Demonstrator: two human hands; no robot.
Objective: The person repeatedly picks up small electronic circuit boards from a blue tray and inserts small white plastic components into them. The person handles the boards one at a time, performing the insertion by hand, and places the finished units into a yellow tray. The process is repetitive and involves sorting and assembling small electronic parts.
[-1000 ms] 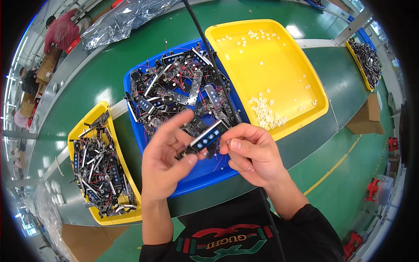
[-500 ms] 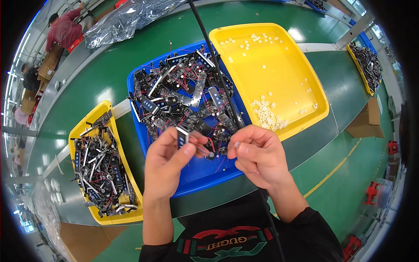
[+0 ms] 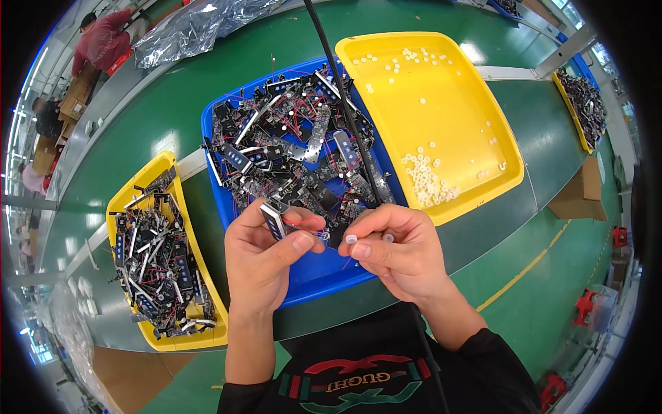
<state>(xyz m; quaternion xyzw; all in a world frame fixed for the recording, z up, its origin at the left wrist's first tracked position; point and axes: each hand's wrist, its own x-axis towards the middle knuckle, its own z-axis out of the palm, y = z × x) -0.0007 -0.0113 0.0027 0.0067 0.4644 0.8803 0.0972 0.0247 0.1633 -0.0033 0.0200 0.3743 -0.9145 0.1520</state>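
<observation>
My left hand (image 3: 261, 269) is closed on a small circuit board assembly (image 3: 273, 219) with a white edge and a dark face. Thin red wires run from it to a small round metallic part (image 3: 324, 235) by the fingertips. My right hand (image 3: 407, 262) pinches a small white plastic cap (image 3: 352, 239) between thumb and forefinger, close to that round part but apart from it. A second white cap (image 3: 388, 238) shows among the right fingers. Both hands are above the near end of a blue tray (image 3: 324, 279), which holds a heap of similar wired boards.
A yellow tray (image 3: 441, 117) with scattered white caps adjoins the blue one at right. Another yellow tray (image 3: 219, 321) full of boards stands at left. A dark cable (image 3: 345, 103) hangs across the blue tray. A cardboard box (image 3: 579, 193) is at right; a person (image 3: 103, 41) works far left.
My left hand has turned the board, bringing the round wired part into clearer view. My right hand has shifted left toward it, and the white caps now show plainly.
</observation>
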